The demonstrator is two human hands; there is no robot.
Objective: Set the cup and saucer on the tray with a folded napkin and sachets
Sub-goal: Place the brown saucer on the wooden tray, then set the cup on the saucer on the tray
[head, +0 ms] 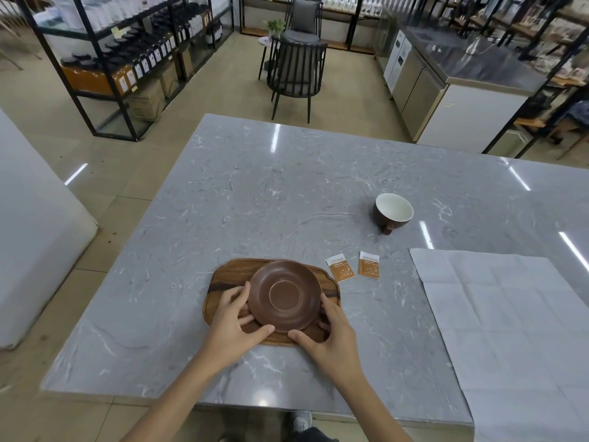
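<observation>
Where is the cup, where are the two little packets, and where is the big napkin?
cup (394, 208): head view, on its white inside.
sachets (340, 270): head view, on the orange face of the left one of the two.
napkin (497, 314): head view, on the middle of the unfolded sheet.

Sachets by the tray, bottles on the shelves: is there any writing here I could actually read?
None can be read.
Two orange and white sachets: printed lines, too small and blurred.
Bottles on the left shelves: white labels, unreadable.
White panel on the steel counter: markings too blurred.
</observation>
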